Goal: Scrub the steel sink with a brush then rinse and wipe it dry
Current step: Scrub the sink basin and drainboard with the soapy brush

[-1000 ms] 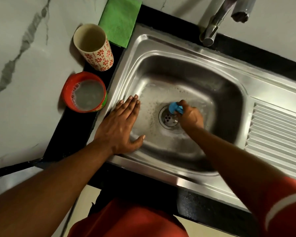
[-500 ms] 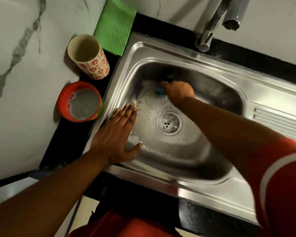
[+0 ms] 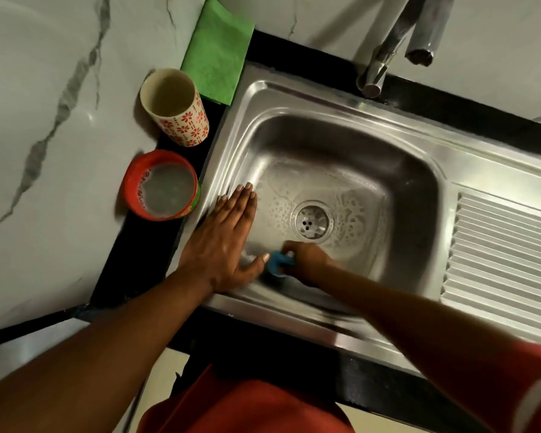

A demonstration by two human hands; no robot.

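Marble-look walls (image 3: 60,89) with grey veins close in two sides of a black counter (image 3: 144,276), and the steel sink (image 3: 294,98) sits let into it, its ribbed drainboard (image 3: 506,254) running off to your right. Suds film the basin floor around the drain (image 3: 312,221), so scrubbing looks well under way, with rinsing and drying yet to do. Your right hand (image 3: 310,260) curls its fingers round the blue brush (image 3: 277,262) and works it at the near wall of the basin, beside the near-left corner. Your left hand (image 3: 228,242) lies flat, fingers straight and together, on the sink's left rim and slope, thumb nearly touching the brush; that reads as a brace so you can lean in. A red bowl (image 3: 161,185) of soapy water stands just left of the sink, handy for dipping, with a patterned cup (image 3: 175,107) behind it. A green cloth (image 3: 216,51) leans at the back corner, probably for drying. Behind the sink a tap (image 3: 388,51) hangs over the basin, with no water running from it
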